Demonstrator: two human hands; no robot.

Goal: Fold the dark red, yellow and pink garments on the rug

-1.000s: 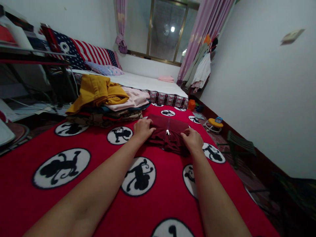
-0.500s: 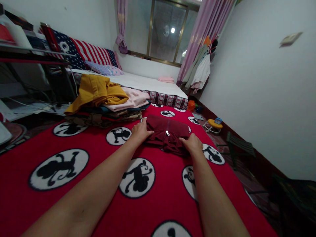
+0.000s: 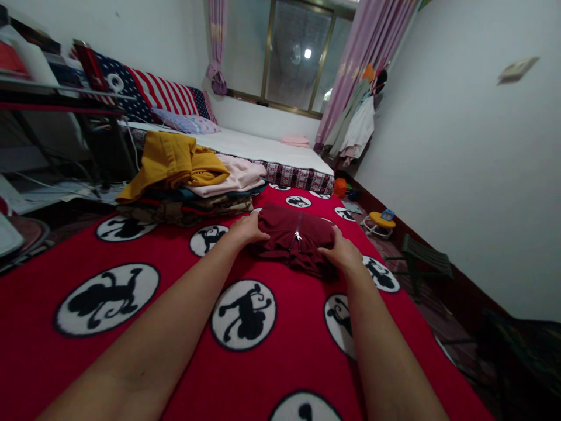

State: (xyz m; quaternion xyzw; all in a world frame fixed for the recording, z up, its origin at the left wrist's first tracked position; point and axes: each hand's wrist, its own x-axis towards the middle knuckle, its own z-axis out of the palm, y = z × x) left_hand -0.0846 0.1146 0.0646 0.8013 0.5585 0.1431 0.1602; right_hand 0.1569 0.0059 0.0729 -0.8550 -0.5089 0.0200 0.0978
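Observation:
A folded maroon garment with a zipper (image 3: 293,228) lies on the red blanket (image 3: 184,356), its silver zipper pull near the middle. My left hand (image 3: 249,229) holds the garment's left edge, thumb on top and fingers partly hidden at the side. At the opposite edge, my right hand (image 3: 344,251) grips the cloth with its thumb over the front part. The near side of the garment is loosely gathered and bunched. To the left of it rests a pile of folded clothes, with a mustard-yellow garment (image 3: 175,164) on top beside a pale pink one (image 3: 236,174).
Beyond the blanket stands a bed with a white sheet (image 3: 258,145). At the left is a cluttered desk (image 3: 56,99). On the right, a yellow stool (image 3: 381,220) and a dark folding stool (image 3: 425,257) stand along the wall.
My left hand has shifted slightly left and my right hand slightly right along the garment's edges. The garment's lower edge spreads a little wider; the clothes pile is unchanged.

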